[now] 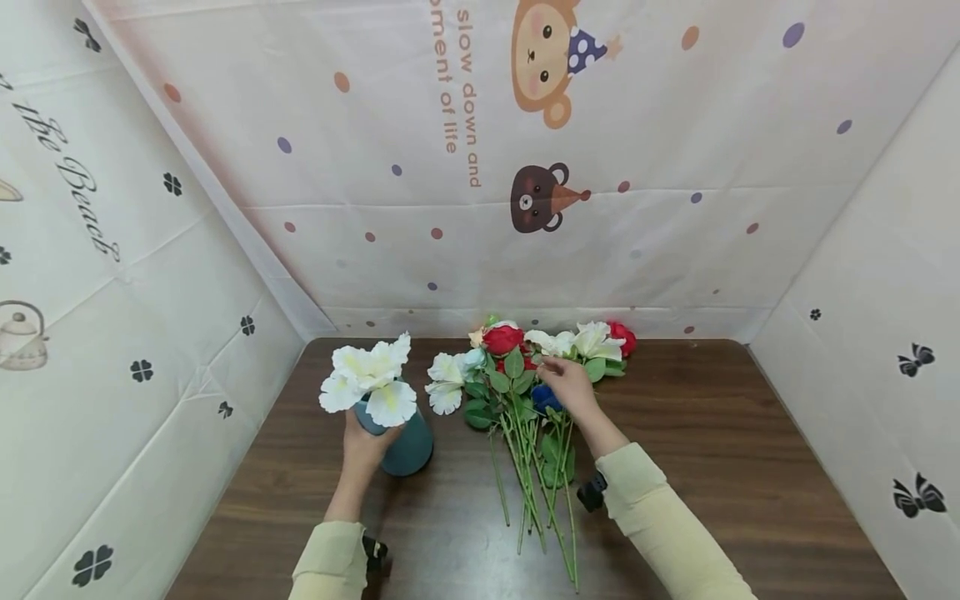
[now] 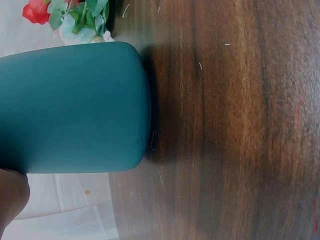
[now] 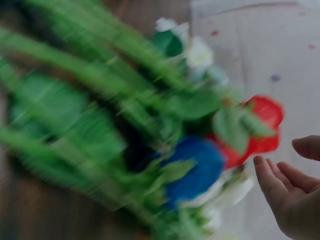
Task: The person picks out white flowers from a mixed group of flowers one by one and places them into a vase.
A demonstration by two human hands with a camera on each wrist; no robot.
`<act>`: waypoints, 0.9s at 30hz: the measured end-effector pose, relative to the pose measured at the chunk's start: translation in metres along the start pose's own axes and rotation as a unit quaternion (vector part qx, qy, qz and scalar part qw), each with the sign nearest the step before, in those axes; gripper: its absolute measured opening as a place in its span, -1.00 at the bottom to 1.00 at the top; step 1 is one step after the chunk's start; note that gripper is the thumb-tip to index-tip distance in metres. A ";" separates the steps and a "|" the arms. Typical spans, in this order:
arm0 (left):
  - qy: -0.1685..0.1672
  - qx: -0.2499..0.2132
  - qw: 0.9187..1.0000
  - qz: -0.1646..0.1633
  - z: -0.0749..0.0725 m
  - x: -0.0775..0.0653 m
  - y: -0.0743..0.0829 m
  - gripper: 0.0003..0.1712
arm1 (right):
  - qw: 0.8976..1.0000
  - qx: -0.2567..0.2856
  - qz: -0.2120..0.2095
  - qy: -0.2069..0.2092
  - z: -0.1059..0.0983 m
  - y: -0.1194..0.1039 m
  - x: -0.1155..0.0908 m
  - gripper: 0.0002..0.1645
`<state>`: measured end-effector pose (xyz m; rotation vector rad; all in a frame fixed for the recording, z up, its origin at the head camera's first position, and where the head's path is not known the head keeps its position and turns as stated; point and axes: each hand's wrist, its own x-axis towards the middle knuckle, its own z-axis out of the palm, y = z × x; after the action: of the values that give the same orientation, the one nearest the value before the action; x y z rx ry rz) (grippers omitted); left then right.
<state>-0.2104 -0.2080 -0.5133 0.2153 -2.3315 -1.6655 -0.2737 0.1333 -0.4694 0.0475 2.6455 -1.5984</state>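
Observation:
My left hand (image 1: 366,442) grips a dark teal vase (image 1: 409,448) by its upper part, fingers curled round it; a thumb shows at the edge of the left wrist view. White flowers (image 1: 369,375) with yellow centers stand in the vase's mouth. Over a pile of artificial flowers, my right hand (image 1: 570,390) reaches in near a blue flower (image 1: 547,397) and a red rose (image 1: 502,339). In the right wrist view a gap shows between its thumb and fingers (image 3: 270,180), with nothing held there. Long green stems (image 1: 528,483) point toward me.
More white flowers (image 1: 596,340) and another red flower (image 1: 622,336) lie at the back of the brown wooden table (image 1: 705,467). A pale white flower (image 1: 446,382) lies between vase and pile. Printed cloth walls (image 1: 660,250) enclose the table's back and sides.

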 end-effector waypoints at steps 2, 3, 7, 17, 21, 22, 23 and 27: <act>-0.001 0.000 1.000 0.004 -0.001 0.000 0.000 0.17 | 1.000 -0.018 0.014 0.000 -0.003 0.013 -0.001 -0.44; 0.000 -0.001 1.000 0.006 -0.001 0.001 0.000 0.17 | 0.999 -0.023 0.022 -0.001 -0.004 0.019 -0.001 -0.44; -0.002 -0.006 1.000 0.012 -0.001 0.001 -0.001 0.17 | 0.998 -0.041 0.045 -0.001 -0.008 0.037 -0.001 -0.43; -0.003 -0.002 1.000 0.014 -0.001 -0.001 -0.001 0.18 | 0.990 -0.060 0.124 -0.038 -0.011 0.056 0.004 -0.41; -0.001 -0.003 1.000 0.012 -0.002 -0.001 0.000 0.20 | 0.985 -0.096 0.133 -0.053 -0.012 0.056 0.012 -0.44; -0.001 -0.004 1.000 0.012 -0.002 -0.001 0.000 0.20 | 0.984 -0.106 0.133 -0.056 -0.013 0.056 0.013 -0.45; -0.002 -0.005 1.000 0.012 -0.002 -0.001 0.000 0.20 | 0.983 -0.112 0.134 -0.059 -0.013 0.057 0.015 -0.45; -0.003 -0.005 1.000 0.010 -0.001 0.000 0.000 0.18 | 0.982 -0.123 0.131 -0.052 -0.011 0.061 0.020 -0.51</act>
<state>-0.2100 -0.2088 -0.5133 0.1840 -2.3203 -1.6706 -0.2913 0.1715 -0.5193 0.2809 2.6040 -1.1563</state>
